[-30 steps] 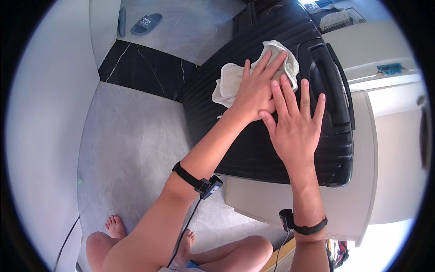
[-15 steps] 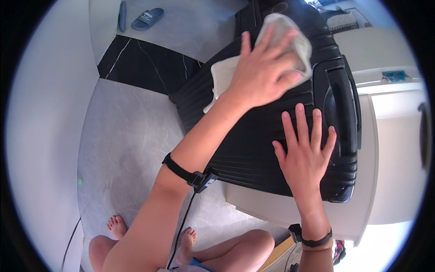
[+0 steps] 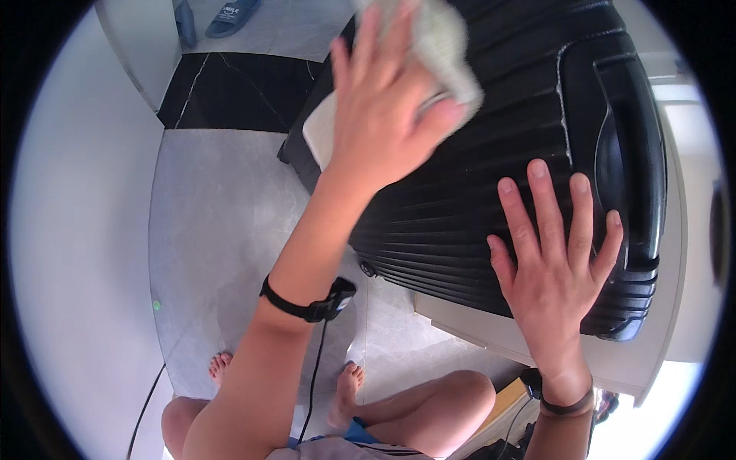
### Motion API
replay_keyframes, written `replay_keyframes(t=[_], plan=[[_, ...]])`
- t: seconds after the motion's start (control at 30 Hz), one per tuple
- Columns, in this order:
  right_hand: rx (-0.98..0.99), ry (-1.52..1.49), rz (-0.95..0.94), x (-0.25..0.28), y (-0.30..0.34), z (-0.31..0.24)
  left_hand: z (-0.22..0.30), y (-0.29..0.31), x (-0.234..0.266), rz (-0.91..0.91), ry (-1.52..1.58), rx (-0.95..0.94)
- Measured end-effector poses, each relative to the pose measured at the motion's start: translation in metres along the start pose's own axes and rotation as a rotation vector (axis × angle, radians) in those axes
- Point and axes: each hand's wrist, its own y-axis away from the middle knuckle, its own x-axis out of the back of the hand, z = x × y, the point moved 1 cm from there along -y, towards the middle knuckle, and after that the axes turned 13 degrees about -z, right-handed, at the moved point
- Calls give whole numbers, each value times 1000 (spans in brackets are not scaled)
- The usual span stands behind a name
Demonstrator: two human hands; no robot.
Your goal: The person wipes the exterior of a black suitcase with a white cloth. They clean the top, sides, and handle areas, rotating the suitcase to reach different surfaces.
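Note:
A large black ribbed suitcase [image 3: 460,218] lies before me, its handle along the right side. At its far left part, my left hand [image 3: 383,119] holds a whitish cloth [image 3: 446,50] against the ribbed face. The cloth is bunched under the fingers and smeared by motion; one flap sticks out to the left of the wrist. My right hand [image 3: 553,280] rests on the suitcase near the handle, palm down with its fingers spread, and holds nothing. The palm hides part of the shell.
White cabinetry [image 3: 475,326] stands under and behind the suitcase. Grey floor tiles [image 3: 222,199] and a black marbled strip [image 3: 238,96] are on the left, with blue slippers [image 3: 232,17] beyond. A black cable [image 3: 313,383] hangs from my left wrist strap.
My left hand and the cloth have slid toward the left across the suitcase. The view has shifted, and the suitcase looks nearer. My right hand stays flat beside the handle.

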Motion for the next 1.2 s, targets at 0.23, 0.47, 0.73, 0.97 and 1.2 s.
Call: replay_keyframes(t=[0.23,0.47,0.73,0.97,1.2], plan=[[-47,30,-12,-1,-7,-4,-85,190,-57,-94,283,619],[-84,83,-16,-6,-13,-6,-145,279,-111,58,603,1210],[-80,172,-93,-15,-6,-9,-99,271,-111,-33,490,1103],[33,168,-228,-38,24,-28,28,136,-91,-93,205,388],[45,86,-218,-37,31,-30,117,-7,-47,155,253,-186]])
